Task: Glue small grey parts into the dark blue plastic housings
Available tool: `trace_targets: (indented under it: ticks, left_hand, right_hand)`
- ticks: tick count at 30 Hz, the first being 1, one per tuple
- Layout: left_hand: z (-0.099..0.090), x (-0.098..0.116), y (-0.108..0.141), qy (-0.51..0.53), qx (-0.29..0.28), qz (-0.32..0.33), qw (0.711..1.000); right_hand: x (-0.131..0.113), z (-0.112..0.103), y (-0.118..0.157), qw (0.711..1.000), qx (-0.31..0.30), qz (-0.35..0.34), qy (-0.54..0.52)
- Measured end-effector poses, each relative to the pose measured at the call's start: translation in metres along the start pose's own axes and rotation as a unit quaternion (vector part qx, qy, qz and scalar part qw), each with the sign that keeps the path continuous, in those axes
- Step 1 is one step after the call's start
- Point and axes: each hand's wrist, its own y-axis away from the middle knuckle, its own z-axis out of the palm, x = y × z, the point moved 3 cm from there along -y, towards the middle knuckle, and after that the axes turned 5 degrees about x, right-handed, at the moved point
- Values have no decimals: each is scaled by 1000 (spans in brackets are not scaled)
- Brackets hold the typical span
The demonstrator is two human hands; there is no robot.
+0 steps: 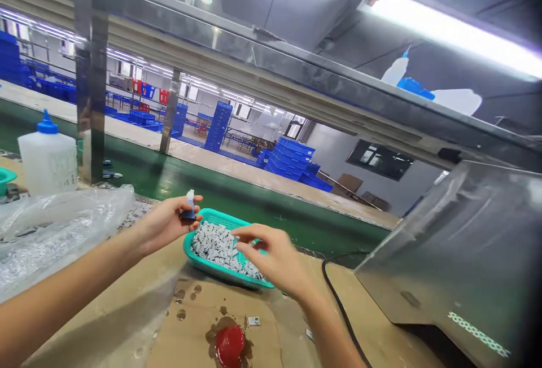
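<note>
My left hand [171, 224] is closed on a small dark blue piece with a white tip [190, 210], held up beside the left end of a green plastic basket; its exact kind I cannot make out. In the basket [228, 273] lies a heap of small grey-white parts [214, 244]. Over the basket's right side is my right hand [273, 255], thumb and fingers bent but apart, with nothing visible between them. Below, on a sheet of cardboard [186, 337], a shiny red lump [229, 345] sits in a wet stain, and one small grey-white part [253, 321] lies nearby.
Clear plastic wrap [84, 215] and a white bottle with a blue cap [48, 159] are at the left. A green conveyor belt [254, 198] runs behind the basket. A black cable [339, 300] and a metal panel [457, 255] stand right. A metal shelf beam [275, 63] crosses above.
</note>
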Motion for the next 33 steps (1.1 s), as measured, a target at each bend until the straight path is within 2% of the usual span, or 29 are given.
trace_targets:
  ticks: [3, 5, 7, 11, 15, 18, 23, 29, 33]
  left_hand:
    - [-2, -15, -3, -55, -41, 29, 997]
    - [-5, -26, -5, -88, -61, 37, 994]
    - [-8, -32, -7, -108, -79, 33, 991]
    - [-10, -35, -10, -125, -93, 33, 987]
    - [-8, -34, -10, -128, -85, 37, 987]
    - [-6, -34, -8, -123, -59, 41, 990]
    - [-6, -33, 0, -75, 18, 17, 997]
    - [-6, -38, -1, -16, 25, -17, 999]
    - [-2, -40, -3, -22, 8, -1, 1000]
  right_hand:
    - [-10, 25, -25, 996, -64, -53, 33]
    - [-5, 35, -36, 992, -95, -62, 57]
    - [7, 34, -38, 989, -109, -50, 89]
    - [31, 21, -24, 978, -131, -11, 160]
    - [38, 21, -14, 969, -151, 7, 194]
    - [37, 27, -15, 967, -153, 15, 205]
    - [34, 32, -18, 961, -160, 23, 223]
    - [31, 32, -20, 966, -147, 29, 210]
    - [29, 21, -24, 979, -73, 57, 179]
